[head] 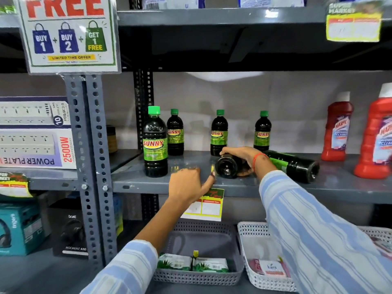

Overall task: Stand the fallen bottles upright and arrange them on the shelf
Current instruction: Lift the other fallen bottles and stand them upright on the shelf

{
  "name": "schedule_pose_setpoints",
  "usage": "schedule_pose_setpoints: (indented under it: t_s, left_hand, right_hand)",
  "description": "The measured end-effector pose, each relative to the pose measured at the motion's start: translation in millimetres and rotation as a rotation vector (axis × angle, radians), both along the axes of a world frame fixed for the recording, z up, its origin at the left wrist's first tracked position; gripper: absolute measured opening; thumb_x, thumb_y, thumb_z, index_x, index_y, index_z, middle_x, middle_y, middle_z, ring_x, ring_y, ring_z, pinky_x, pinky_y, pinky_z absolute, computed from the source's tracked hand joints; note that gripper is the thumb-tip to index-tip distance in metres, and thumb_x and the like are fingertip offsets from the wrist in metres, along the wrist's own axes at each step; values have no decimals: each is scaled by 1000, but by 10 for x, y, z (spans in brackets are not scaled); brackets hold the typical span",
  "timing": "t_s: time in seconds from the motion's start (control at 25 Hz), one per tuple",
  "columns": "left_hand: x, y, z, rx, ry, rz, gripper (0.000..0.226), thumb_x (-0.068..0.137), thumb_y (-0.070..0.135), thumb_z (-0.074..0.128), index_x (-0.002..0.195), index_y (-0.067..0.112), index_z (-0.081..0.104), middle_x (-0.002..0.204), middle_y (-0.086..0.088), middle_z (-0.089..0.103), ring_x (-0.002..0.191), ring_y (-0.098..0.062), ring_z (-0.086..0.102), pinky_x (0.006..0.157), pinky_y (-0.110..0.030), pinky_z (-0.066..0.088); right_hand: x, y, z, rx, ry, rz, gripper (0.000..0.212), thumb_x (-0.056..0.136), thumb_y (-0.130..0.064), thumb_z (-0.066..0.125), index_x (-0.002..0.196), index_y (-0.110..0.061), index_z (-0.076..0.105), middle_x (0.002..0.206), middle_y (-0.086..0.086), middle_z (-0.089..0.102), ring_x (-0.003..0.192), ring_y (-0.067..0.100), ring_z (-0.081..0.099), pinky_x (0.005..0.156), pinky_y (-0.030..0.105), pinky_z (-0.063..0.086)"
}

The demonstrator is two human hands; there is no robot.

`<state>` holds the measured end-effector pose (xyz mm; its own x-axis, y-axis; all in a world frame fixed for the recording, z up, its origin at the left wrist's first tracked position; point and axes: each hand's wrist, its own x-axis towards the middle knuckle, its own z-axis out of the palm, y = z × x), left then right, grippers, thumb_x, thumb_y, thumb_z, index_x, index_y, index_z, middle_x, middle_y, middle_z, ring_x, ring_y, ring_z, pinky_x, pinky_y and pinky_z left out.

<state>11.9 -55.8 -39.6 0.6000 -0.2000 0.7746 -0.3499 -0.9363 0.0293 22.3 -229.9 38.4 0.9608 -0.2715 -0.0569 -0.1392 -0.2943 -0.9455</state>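
Note:
On the grey shelf point(191, 183) several dark bottles with green caps and green labels stand upright: one at the front left point(155, 143), others behind point(175, 133) point(219, 132) point(262, 132). One bottle point(226, 167) lies on its side with its base toward me; my right hand point(244, 158) is closed over it from above. A second fallen bottle point(297, 166) lies just right of it. My left hand point(188, 183) hovers at the shelf's front edge, fingers loosely curled, thumb out toward the held bottle, holding nothing.
Two red cleaner bottles point(337, 128) point(375, 136) stand at the shelf's right. A perforated steel upright point(91, 145) bounds the left, with power-strip boxes point(36, 132) beyond. Below are a grey basket point(199, 279) and a white basket point(250, 262) holding packets. A price tag point(203, 205) hangs from the shelf edge.

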Motion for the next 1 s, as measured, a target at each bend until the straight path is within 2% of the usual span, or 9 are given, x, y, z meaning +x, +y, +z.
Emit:
schedule_pose_setpoints:
  t_s: [0.08, 0.16, 0.24, 0.28, 0.4, 0.52, 0.68, 0.8, 1.0]
  left_hand:
    - [-28, -129, 67, 8, 46, 5, 57, 86, 61, 36, 55, 13, 47, 57, -10, 61, 57, -31, 59, 47, -28, 30]
    - [-51, -254, 62, -13, 66, 5, 58, 86, 58, 38, 54, 12, 51, 58, -12, 63, 56, -32, 59, 48, -28, 30]
    - [-76, -303, 47, -44, 45, 14, 57, 86, 57, 39, 54, 12, 53, 58, -13, 64, 55, -33, 59, 48, -28, 28]
    - [-72, -310, 33, -59, 25, 9, 55, 86, 56, 40, 53, 13, 51, 57, -12, 63, 53, -32, 59, 48, -27, 27]
    - [-75, -287, -2, -90, -27, -2, 51, 87, 54, 37, 53, 16, 42, 55, -9, 61, 51, -31, 57, 46, -26, 23]
    - [-101, -305, -94, -79, -64, -12, 50, 86, 48, 33, 54, 13, 48, 53, -6, 60, 47, -27, 56, 46, -24, 26]
    - [-91, -291, -138, -53, -134, 7, 48, 84, 45, 34, 55, 12, 55, 50, -3, 60, 44, -22, 56, 46, -22, 28]
    - [-84, -300, -145, -55, -158, 14, 48, 84, 45, 34, 54, 13, 55, 50, -2, 60, 44, -20, 56, 46, -22, 26]
    - [-84, -296, -145, -60, -187, 13, 46, 84, 44, 37, 55, 14, 55, 51, -1, 62, 45, -20, 58, 45, -21, 29]
  right_hand:
    - [107, 30, -22, 32, -27, -35, 28, 70, -34, 68, 84, -11, 61, 70, 7, 62, 61, 20, 59, 42, 20, 48]
    - [234, 76, -122, 71, -155, -83, 66, 66, -41, 71, 119, -4, 57, 101, 14, 69, 89, 29, 67, 68, 33, 57]
    - [283, 83, -221, -6, -343, -172, 98, 72, -47, 70, 148, -5, 23, 139, 19, 50, 124, 36, 53, 101, 44, 48]
    - [308, 64, -258, -79, -427, -193, 105, 74, -48, 69, 152, -8, 11, 148, 18, 39, 130, 38, 47, 107, 46, 42]
    - [321, 35, -310, -329, -604, -189, 114, 74, -49, 72, 153, -17, -5, 159, 14, 19, 129, 41, 47, 101, 47, 44]
    - [349, 55, -363, -514, -698, -108, 111, 73, -44, 75, 153, -22, 0, 152, 12, 30, 124, 39, 51, 94, 48, 49]
    - [379, 52, -369, -493, -658, -159, 97, 67, -49, 74, 144, -15, 27, 138, 12, 40, 126, 35, 44, 99, 45, 42]
    - [401, 55, -392, -530, -562, -191, 105, 59, -60, 78, 139, -9, 33, 131, 17, 44, 124, 36, 44, 101, 44, 43]
    - [388, 30, -361, -220, -516, 24, 91, 66, -31, 78, 142, -16, 30, 126, 10, 61, 117, 30, 59, 100, 46, 49]
